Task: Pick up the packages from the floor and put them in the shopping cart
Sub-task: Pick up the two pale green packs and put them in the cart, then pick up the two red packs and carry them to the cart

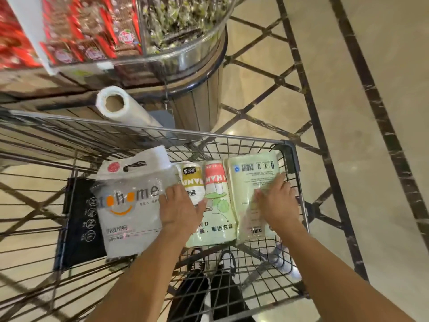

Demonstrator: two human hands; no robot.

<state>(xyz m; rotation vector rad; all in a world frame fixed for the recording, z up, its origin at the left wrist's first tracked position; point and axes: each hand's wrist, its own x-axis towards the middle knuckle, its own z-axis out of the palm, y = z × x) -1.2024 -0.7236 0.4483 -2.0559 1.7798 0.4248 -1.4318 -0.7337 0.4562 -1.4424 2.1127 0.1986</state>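
Three packages lie side by side in the wire shopping cart. A white package with an orange smile logo is on the left. A pale green package showing a yellow and a red roll lies in the middle. A second pale green package, barcode side up, is at the right. My left hand rests flat, fingers spread, across the seam between the white and middle packages. My right hand lies flat on the right package. Neither hand grips anything.
A black panel with white symbols lines the cart left of the packages. A roll of thin plastic bags hangs just beyond the cart's far rim. Behind it stands a round display stand with clear bins of wrapped sweets. Tiled floor stretches to the right.
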